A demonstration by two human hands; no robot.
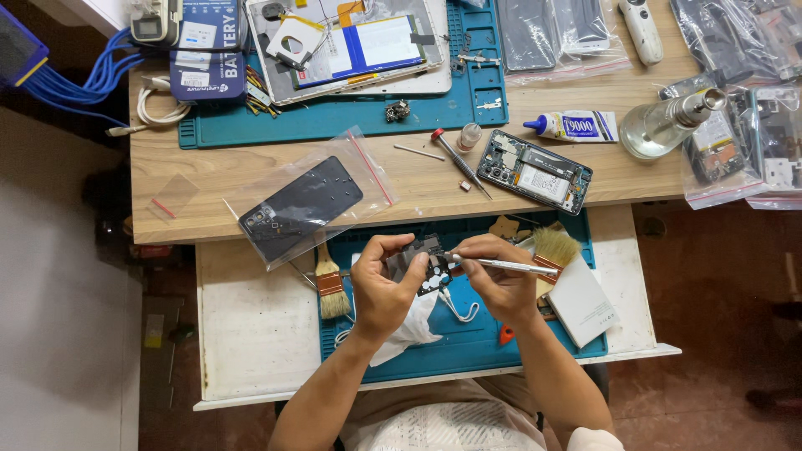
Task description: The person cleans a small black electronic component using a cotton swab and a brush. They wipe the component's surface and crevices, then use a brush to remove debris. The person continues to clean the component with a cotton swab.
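Above the blue mat (pixel 468 342) on the desk (pixel 251 326), the left hand (pixel 386 288) is clamped on a small dark phone part (pixel 422 263), while the right hand (pixel 501 284) grips a metal tool (pixel 501 266) whose tip touches it. A slip of the tip could likely scratch the part or fling it off the mat, near the brush (pixel 332 288).

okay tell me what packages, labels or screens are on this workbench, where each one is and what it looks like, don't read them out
Dark blue box: top left of the desk, flat, with white label patches.
Glue tube: upper right of the desk, lying flat, white with blue cap and blue label.
Clear bag: left of centre, red seal strip, dark phone back inside.
Clear bags: top centre-right, holding dark phone parts.
White box: beside the right hand, flat and plain.
Small meter screen: top left, grey.
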